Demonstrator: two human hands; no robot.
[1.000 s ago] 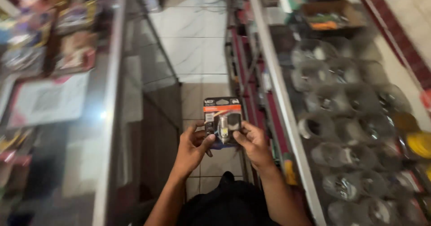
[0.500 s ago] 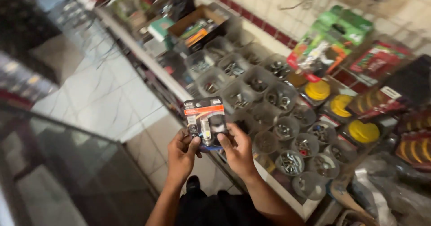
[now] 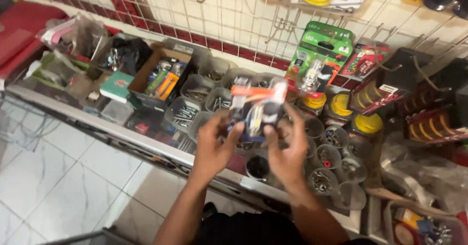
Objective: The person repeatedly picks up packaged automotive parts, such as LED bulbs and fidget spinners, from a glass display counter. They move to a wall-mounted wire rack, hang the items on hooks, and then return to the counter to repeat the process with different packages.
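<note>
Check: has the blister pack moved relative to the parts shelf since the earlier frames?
Yes. The blister pack, held by both hands, now sits over the shelf's clear cups; earlier it hung over the aisle floor.

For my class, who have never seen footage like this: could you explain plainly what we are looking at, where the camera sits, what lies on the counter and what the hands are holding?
There is no machine here. The camera is worn on a person's head and looks down, so the two bare arms reaching forward are the wearer's own. The left hand and the right hand together hold up a small blister pack with an orange band across its top; it is blurred. Below it runs a shop counter crowded with clear plastic cups of screws and small parts, plus an open cardboard box of packaged goods. Behind it a wire grid on the wall carries hanging packs, including a green one. The floor is pale tile.
</note>
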